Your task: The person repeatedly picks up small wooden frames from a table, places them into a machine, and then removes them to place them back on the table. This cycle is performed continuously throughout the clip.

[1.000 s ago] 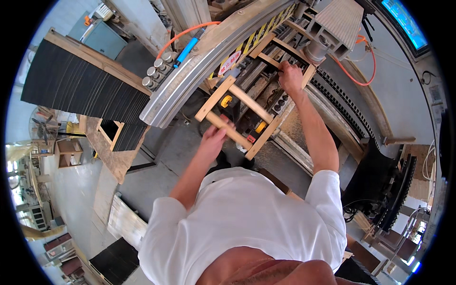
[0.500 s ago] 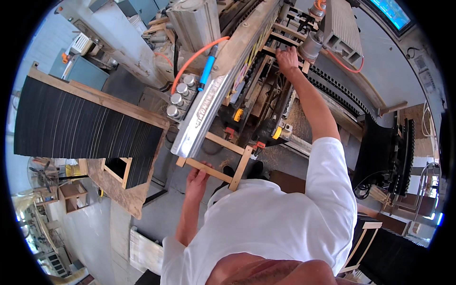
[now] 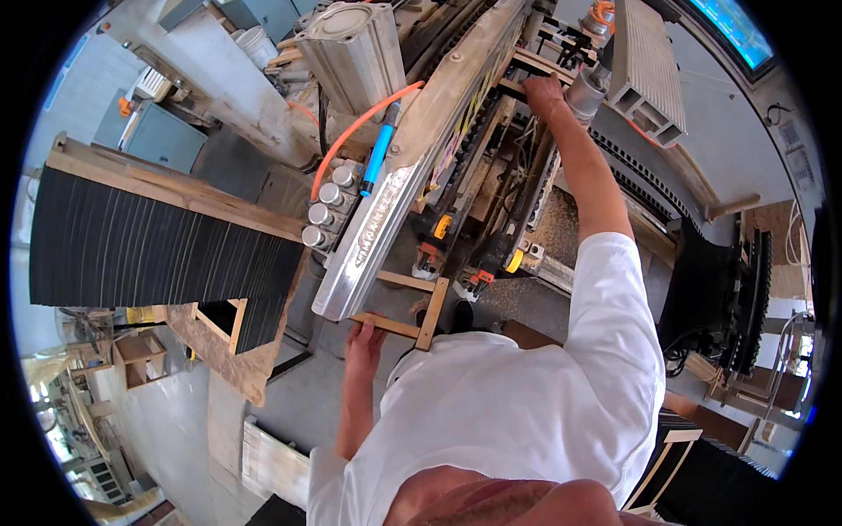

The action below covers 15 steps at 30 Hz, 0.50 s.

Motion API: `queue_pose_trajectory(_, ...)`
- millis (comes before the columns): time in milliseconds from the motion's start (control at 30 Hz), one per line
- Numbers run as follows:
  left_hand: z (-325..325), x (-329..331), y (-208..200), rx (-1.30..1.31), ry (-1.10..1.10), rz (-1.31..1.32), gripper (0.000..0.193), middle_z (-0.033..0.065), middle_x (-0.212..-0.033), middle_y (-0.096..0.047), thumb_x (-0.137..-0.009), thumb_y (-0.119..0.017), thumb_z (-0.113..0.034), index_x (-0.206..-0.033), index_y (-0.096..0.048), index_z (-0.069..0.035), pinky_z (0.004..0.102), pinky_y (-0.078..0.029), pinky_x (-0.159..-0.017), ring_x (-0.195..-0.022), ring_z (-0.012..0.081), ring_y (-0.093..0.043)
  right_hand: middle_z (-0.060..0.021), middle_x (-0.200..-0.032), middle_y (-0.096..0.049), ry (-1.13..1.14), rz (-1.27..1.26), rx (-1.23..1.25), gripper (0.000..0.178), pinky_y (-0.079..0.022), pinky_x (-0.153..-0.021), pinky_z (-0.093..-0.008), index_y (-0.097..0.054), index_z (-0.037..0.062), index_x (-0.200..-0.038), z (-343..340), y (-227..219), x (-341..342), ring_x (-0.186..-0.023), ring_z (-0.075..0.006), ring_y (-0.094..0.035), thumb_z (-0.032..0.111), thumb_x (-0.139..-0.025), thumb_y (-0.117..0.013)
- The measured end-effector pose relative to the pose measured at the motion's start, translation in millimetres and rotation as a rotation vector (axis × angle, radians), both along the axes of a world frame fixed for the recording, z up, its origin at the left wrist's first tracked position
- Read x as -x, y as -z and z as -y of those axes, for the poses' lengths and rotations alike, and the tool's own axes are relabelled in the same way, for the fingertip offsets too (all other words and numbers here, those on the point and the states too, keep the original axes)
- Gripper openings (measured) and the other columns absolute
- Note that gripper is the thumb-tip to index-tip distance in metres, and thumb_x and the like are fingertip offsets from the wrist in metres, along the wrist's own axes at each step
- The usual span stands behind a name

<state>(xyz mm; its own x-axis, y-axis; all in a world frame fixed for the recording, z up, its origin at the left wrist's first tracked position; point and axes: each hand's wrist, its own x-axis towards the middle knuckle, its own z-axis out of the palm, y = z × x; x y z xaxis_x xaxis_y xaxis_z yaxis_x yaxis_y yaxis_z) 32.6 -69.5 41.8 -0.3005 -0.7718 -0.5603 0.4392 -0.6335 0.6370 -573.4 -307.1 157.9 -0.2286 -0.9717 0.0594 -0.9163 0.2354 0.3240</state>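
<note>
My left hand point(image 3: 363, 337) grips the lower rail of a small wooden frame point(image 3: 405, 309) held low in front of my body, partly tucked under the long metal beam point(image 3: 412, 175) of the machine. My right hand point(image 3: 545, 93) reaches far up into the machine and rests on a wooden piece point(image 3: 533, 63) lying among rails and clamps, next to a grey cylinder point(image 3: 583, 90); whether it grips the piece I cannot tell. Both arms are bare below white sleeves.
An orange hose point(image 3: 355, 131) and a blue tube point(image 3: 377, 159) run beside the beam. A rack of black ribbed panels point(image 3: 149, 250) stands at left on a wooden board. More black parts point(image 3: 715, 289) hang at right. Wooden frames point(image 3: 140, 355) lie on the floor at lower left.
My left hand has brought the wooden frame down and toward my body, away from the machine. My right hand has stayed up in the machine and stretched further forward.
</note>
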Motion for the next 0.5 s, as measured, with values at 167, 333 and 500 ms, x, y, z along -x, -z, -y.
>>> queue_pose_trajectory(167,-2,18,16,-0.056,0.005,-0.002,0.029,0.0060,-0.116,-0.062,-0.093,-0.063,-0.022,-0.118,-0.056,-0.008,0.0388,-0.045,-0.098,-0.111,0.0208,-0.058,-0.0110,-0.095,-0.070,-0.023,0.110,0.026,0.018,-0.047,-0.086,-0.0477,-0.069,0.0099,-0.089,8,1,17,-0.096,-0.0296,-0.066,0.005,-0.072,-0.067)
queue_pose_trajectory(333,-10,31,27,-0.068,-0.012,-0.041,0.027,0.0052,-0.116,-0.062,-0.094,-0.061,-0.022,-0.117,-0.057,-0.008,0.0392,-0.045,-0.097,-0.110,0.0201,-0.059,-0.0123,-0.096,-0.069,-0.039,0.105,0.032,0.017,-0.048,-0.084,-0.0492,-0.068,0.0082,-0.091,9,2,19,-0.094,-0.0329,-0.066,0.003,-0.075,-0.067)
queue_pose_trajectory(500,-16,39,36,-0.073,-0.014,-0.022,0.024,0.0045,-0.116,-0.063,-0.095,-0.060,-0.021,-0.117,-0.058,-0.009,0.0402,-0.045,-0.097,-0.109,0.0203,-0.059,-0.0120,-0.094,-0.069,-0.050,0.126,-0.008,0.017,-0.050,-0.082,-0.0515,-0.068,0.0091,-0.092,9,-3,11,-0.091,-0.0338,-0.066,0.004,-0.076,-0.066)
